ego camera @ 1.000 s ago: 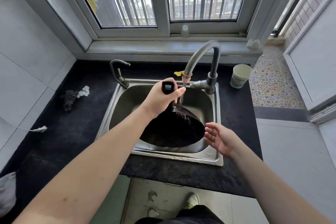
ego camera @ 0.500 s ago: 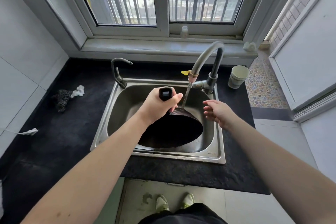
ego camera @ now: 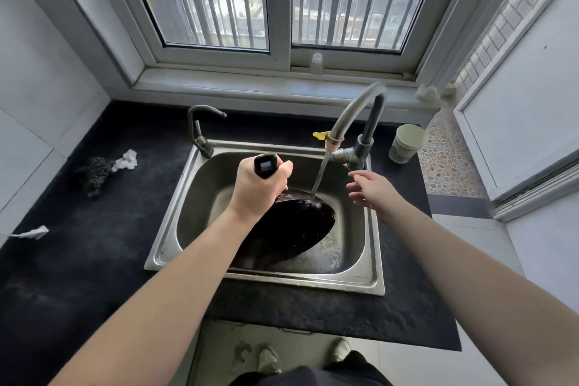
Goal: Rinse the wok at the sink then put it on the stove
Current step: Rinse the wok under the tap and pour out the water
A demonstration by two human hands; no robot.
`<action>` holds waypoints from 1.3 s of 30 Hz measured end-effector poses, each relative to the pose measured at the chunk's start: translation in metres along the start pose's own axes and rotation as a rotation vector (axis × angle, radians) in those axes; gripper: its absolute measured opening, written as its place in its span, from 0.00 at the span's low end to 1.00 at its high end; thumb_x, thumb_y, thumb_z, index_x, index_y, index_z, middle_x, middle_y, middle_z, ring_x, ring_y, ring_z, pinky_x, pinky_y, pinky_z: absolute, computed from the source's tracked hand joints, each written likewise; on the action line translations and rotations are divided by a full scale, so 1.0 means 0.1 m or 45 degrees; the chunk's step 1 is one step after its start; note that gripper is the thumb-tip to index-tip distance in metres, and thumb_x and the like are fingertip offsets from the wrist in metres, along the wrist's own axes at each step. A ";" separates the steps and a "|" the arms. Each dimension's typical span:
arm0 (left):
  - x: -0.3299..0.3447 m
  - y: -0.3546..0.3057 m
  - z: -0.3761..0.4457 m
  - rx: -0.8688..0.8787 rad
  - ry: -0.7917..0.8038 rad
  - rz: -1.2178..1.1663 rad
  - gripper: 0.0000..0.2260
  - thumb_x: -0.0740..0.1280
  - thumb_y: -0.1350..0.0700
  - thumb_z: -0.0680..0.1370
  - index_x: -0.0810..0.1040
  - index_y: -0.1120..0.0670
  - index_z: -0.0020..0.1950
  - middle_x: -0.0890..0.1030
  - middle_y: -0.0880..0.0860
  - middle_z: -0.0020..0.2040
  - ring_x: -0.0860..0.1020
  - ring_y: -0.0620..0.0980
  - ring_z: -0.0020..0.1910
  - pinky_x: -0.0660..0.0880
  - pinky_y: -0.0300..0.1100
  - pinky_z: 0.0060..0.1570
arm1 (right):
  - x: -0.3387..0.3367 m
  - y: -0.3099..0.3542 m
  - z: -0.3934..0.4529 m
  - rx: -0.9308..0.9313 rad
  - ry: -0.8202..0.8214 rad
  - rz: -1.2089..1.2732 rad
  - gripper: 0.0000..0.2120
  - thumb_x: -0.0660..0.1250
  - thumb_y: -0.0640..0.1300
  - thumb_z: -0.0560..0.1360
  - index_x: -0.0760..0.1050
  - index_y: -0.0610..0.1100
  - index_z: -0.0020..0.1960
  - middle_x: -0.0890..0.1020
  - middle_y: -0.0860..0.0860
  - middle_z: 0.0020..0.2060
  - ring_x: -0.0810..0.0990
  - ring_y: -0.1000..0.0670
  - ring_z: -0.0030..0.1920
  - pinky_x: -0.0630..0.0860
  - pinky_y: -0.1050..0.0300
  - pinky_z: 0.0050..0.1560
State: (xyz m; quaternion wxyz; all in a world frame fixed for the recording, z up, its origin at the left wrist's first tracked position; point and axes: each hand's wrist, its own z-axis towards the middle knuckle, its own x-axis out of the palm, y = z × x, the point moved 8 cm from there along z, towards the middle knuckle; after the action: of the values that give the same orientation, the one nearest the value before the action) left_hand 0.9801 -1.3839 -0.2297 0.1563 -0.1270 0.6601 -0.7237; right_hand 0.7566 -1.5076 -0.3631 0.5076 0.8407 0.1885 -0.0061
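A black wok lies tilted inside the steel sink. My left hand grips its black handle, whose end sticks up past my fingers. Water runs from the tall grey tap onto the wok's far rim. My right hand hovers open with fingers spread just below the tap's valve, to the right of the stream, holding nothing. The stove is out of sight.
A smaller tap stands at the sink's back left corner. A paper cup sits on the black counter right of the tap. A dark scouring pad and white scraps lie at the left. The window sill runs behind.
My right hand rose from the sink's front right rim to just under the tap valve. My left hand kept its grip on the wok handle, and water kept running.
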 end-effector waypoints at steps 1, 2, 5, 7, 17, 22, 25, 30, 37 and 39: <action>0.03 0.00 0.01 0.010 0.001 0.027 0.17 0.66 0.63 0.74 0.67 0.62 0.26 0.66 0.52 0.21 0.64 0.53 0.24 0.67 0.52 0.30 | 0.00 0.05 0.05 -0.020 0.013 -0.017 0.12 0.57 0.45 0.82 0.76 0.46 0.60 0.80 0.46 0.46 0.77 0.51 0.37 0.75 0.59 0.38; 0.07 0.00 0.02 0.026 0.007 0.064 0.18 0.66 0.63 0.74 0.68 0.59 0.25 0.66 0.50 0.20 0.65 0.53 0.24 0.67 0.53 0.29 | 0.01 0.10 0.11 -0.047 0.027 -0.042 0.12 0.57 0.46 0.82 0.76 0.46 0.61 0.80 0.46 0.45 0.77 0.51 0.37 0.75 0.59 0.38; 0.25 -0.04 0.03 0.130 0.051 0.219 0.18 0.67 0.58 0.74 0.69 0.56 0.24 0.67 0.51 0.20 0.66 0.55 0.23 0.67 0.52 0.29 | 0.06 0.29 0.30 -0.152 0.091 -0.115 0.12 0.59 0.47 0.81 0.74 0.48 0.63 0.79 0.47 0.45 0.77 0.52 0.36 0.75 0.60 0.38; 0.38 -0.10 0.01 0.227 0.095 0.312 0.17 0.66 0.57 0.74 0.71 0.62 0.26 0.69 0.57 0.22 0.68 0.57 0.24 0.68 0.47 0.29 | 0.09 0.41 0.41 -0.220 0.119 -0.174 0.13 0.60 0.48 0.81 0.74 0.49 0.64 0.79 0.47 0.45 0.77 0.52 0.35 0.75 0.60 0.37; 0.72 -0.14 -0.27 0.361 0.342 0.564 0.14 0.67 0.60 0.74 0.74 0.56 0.28 0.72 0.47 0.25 0.70 0.44 0.25 0.68 0.35 0.31 | 0.27 0.64 0.64 -0.534 0.214 -0.674 0.15 0.63 0.55 0.78 0.77 0.51 0.60 0.83 0.51 0.45 0.82 0.51 0.41 0.78 0.56 0.49; 0.74 -0.10 -0.44 0.285 0.444 0.636 0.12 0.67 0.59 0.73 0.75 0.59 0.29 0.74 0.49 0.26 0.72 0.46 0.25 0.69 0.39 0.30 | 0.37 0.64 0.67 -0.602 0.251 -0.780 0.14 0.64 0.54 0.78 0.79 0.49 0.58 0.83 0.50 0.46 0.81 0.50 0.44 0.78 0.55 0.51; 0.78 -0.09 -0.56 0.276 0.524 0.703 0.13 0.68 0.60 0.74 0.75 0.59 0.29 0.74 0.51 0.25 0.71 0.45 0.25 0.67 0.35 0.30 | 0.38 0.66 0.67 -0.609 0.230 -0.821 0.12 0.64 0.51 0.78 0.78 0.47 0.58 0.83 0.49 0.47 0.81 0.48 0.47 0.76 0.56 0.52; 0.84 -0.05 -0.70 0.254 0.565 0.715 0.13 0.68 0.58 0.74 0.76 0.59 0.30 0.76 0.53 0.27 0.73 0.49 0.27 0.71 0.40 0.31 | 0.40 0.65 0.74 -0.573 0.207 -0.868 0.15 0.64 0.51 0.78 0.75 0.48 0.63 0.83 0.46 0.52 0.82 0.45 0.52 0.77 0.51 0.57; 0.75 -0.07 -0.76 0.260 0.466 0.658 0.10 0.70 0.62 0.73 0.76 0.56 0.32 0.78 0.51 0.31 0.76 0.49 0.31 0.72 0.38 0.36 | 0.40 0.67 0.81 -0.553 0.173 -0.959 0.15 0.63 0.51 0.78 0.76 0.47 0.63 0.81 0.44 0.58 0.79 0.44 0.56 0.76 0.52 0.57; 0.67 -0.06 -0.78 0.211 0.387 0.624 0.08 0.71 0.61 0.73 0.76 0.56 0.36 0.79 0.51 0.32 0.76 0.49 0.32 0.73 0.38 0.37 | 0.41 0.67 0.81 -0.560 0.174 -0.990 0.16 0.62 0.52 0.78 0.76 0.47 0.63 0.81 0.44 0.58 0.79 0.43 0.57 0.75 0.52 0.57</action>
State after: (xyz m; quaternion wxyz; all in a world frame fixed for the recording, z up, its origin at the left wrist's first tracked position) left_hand 0.8881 -1.3385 -0.2329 0.2355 0.1593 0.6255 -0.7265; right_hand 0.8306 -1.5919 -0.3540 0.6205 0.5780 0.5203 -0.1006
